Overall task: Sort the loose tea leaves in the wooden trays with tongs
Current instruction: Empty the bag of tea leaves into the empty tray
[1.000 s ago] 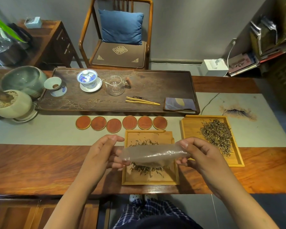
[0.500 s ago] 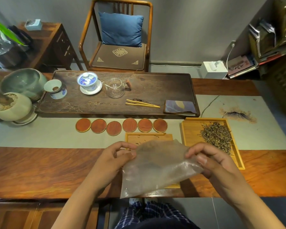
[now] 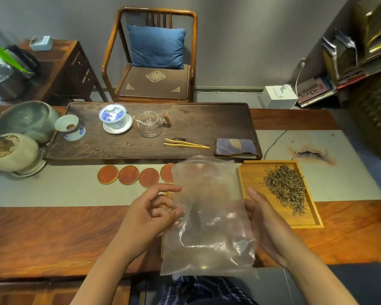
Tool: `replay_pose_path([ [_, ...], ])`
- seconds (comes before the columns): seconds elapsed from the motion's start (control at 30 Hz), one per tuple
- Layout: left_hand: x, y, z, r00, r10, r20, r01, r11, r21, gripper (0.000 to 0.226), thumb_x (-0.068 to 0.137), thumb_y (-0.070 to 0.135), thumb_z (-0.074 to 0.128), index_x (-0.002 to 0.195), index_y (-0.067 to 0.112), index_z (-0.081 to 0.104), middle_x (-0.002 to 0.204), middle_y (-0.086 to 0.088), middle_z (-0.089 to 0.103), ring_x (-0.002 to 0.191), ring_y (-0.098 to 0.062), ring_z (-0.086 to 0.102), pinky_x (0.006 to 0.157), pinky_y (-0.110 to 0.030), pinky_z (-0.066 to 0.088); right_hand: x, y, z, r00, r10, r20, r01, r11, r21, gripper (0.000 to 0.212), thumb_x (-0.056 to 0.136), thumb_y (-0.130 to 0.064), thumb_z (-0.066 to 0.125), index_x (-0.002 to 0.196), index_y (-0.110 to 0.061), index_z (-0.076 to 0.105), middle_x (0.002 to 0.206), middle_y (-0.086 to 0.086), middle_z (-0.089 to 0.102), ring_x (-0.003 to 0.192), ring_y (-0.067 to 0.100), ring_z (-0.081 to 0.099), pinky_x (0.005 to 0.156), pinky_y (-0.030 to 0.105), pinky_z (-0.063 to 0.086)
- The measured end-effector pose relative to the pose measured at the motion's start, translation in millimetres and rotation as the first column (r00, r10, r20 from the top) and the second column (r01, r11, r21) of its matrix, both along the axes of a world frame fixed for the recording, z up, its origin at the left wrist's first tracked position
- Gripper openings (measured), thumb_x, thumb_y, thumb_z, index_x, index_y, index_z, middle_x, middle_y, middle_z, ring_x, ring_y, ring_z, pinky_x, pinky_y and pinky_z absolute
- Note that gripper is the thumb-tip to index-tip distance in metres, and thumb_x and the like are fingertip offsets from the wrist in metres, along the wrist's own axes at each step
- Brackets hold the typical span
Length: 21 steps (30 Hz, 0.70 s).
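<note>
A clear plastic bag (image 3: 209, 216) hangs upright between my hands over the table's near edge. My left hand (image 3: 152, 216) pinches its left edge with curled fingers. My right hand (image 3: 266, 225) holds its right edge, and the bag hides part of that hand. The bag covers the near wooden tray (image 3: 162, 243), of which only a thin left rim shows. To the right, the second wooden tray (image 3: 251, 172) holds a pile of loose tea leaves (image 3: 284, 188). Bamboo tongs (image 3: 186, 143) lie untouched on the dark tea tray (image 3: 229, 119).
Round red-brown coasters (image 3: 128, 175) line up in front of the dark tray. On that tray stand a blue-white gaiwan (image 3: 113, 116), a glass pitcher (image 3: 150, 124), a small cup (image 3: 72, 128) and a folded cloth (image 3: 235, 147). A plant pot (image 3: 9, 150) and a green bowl (image 3: 24, 119) sit far left.
The bag, held flat and narrow over the near tray a second ago, has been turned upright and spread wide. It now hides that tray and its leaves.
</note>
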State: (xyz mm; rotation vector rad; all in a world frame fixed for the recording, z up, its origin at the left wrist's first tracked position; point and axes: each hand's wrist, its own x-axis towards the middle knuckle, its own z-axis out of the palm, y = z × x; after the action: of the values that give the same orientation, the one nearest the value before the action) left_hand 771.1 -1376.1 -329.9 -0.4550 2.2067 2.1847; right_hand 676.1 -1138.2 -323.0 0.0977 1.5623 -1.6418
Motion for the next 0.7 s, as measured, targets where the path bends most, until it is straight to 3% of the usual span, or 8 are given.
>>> replay_pose_path([
  [0.1, 1, -2, -15, 0.999, 0.043, 0.029, -0.040, 0.995, -0.090, 0.053, 0.078, 0.005, 0.076, 0.116, 0.038, 0.058, 0.086, -0.009, 0.073, 0.059, -0.020, 0.062, 0.069, -0.032, 0.057, -2, -6, -8, 0.957, 0.013, -0.290, 0.023, 0.992, 0.121, 0.023, 0.081, -0.040, 0.064, 0.081, -0.017, 0.071, 0.074, -0.001, 0.068, 0.068, 0.018, 0.061, 0.067, 0.025, 0.044],
  [0.17, -2, -3, -25, 0.989, 0.133, 0.069, -0.124, 0.985, -0.119, 0.060, 0.076, 0.009, 0.079, 0.122, 0.037, 0.052, 0.085, -0.006, 0.074, 0.064, -0.025, 0.066, 0.072, -0.037, 0.058, -4, -9, -17, 0.932, 0.012, -0.362, 0.040, 0.990, 0.137, 0.023, 0.084, -0.027, 0.067, 0.071, -0.008, 0.062, 0.059, -0.002, 0.050, 0.056, 0.011, 0.045, 0.056, 0.021, 0.037],
  [0.23, -14, -6, -30, 0.972, 0.214, 0.096, -0.203, 0.973, -0.110, 0.062, 0.074, 0.012, 0.080, 0.125, 0.032, 0.050, 0.085, -0.004, 0.075, 0.064, -0.022, 0.069, 0.071, -0.036, 0.057, -12, -14, -20, 0.917, 0.002, -0.399, 0.050, 0.991, 0.122, 0.022, 0.085, -0.022, 0.067, 0.071, -0.007, 0.059, 0.058, -0.003, 0.047, 0.055, 0.007, 0.043, 0.054, 0.017, 0.036],
  [0.33, -48, -16, -26, 0.969, 0.240, 0.057, -0.231, 0.964, -0.133, 0.051, 0.077, 0.016, 0.077, 0.122, 0.025, 0.054, 0.082, 0.000, 0.076, 0.066, -0.016, 0.069, 0.065, -0.034, 0.056, -43, -24, -24, 0.895, -0.013, -0.445, 0.078, 0.989, 0.128, 0.032, 0.088, -0.020, 0.064, 0.088, 0.011, 0.057, 0.073, 0.012, 0.054, 0.067, 0.017, 0.050, 0.063, 0.029, 0.042],
  [0.43, -100, -26, -16, 0.964, 0.262, -0.040, -0.265, 0.954, -0.141, 0.042, 0.080, 0.017, 0.075, 0.116, 0.026, 0.056, 0.075, 0.000, 0.074, 0.057, -0.009, 0.065, 0.055, -0.026, 0.053, -93, -39, -19, 0.862, -0.030, -0.507, 0.127, 0.979, 0.159, 0.019, 0.090, -0.022, 0.062, 0.086, -0.003, 0.064, 0.072, 0.005, 0.058, 0.066, 0.014, 0.054, 0.063, 0.028, 0.046],
  [0.57, -190, -33, -15, 0.954, 0.280, -0.104, -0.296, 0.931, -0.214, 0.037, 0.082, 0.013, 0.072, 0.114, 0.024, 0.055, 0.074, 0.005, 0.074, 0.062, -0.006, 0.068, 0.060, -0.021, 0.051, -176, -61, -28, 0.811, -0.135, -0.569, 0.270, 0.950, 0.160, 0.011, 0.087, -0.016, 0.066, 0.077, -0.013, 0.064, 0.058, -0.005, 0.058, 0.050, 0.008, 0.052, 0.047, 0.018, 0.043],
  [0.7, -280, -44, -41, 0.947, 0.291, -0.135, -0.320, 0.881, -0.349, 0.036, 0.081, 0.016, 0.071, 0.113, 0.019, 0.055, 0.073, 0.005, 0.072, 0.064, -0.004, 0.066, 0.063, -0.019, 0.050, -265, -89, -64, 0.789, -0.212, -0.577, 0.395, 0.894, 0.211, 0.005, 0.079, -0.015, 0.070, 0.077, -0.016, 0.066, 0.060, -0.004, 0.064, 0.050, 0.005, 0.057, 0.045, 0.017, 0.045],
])
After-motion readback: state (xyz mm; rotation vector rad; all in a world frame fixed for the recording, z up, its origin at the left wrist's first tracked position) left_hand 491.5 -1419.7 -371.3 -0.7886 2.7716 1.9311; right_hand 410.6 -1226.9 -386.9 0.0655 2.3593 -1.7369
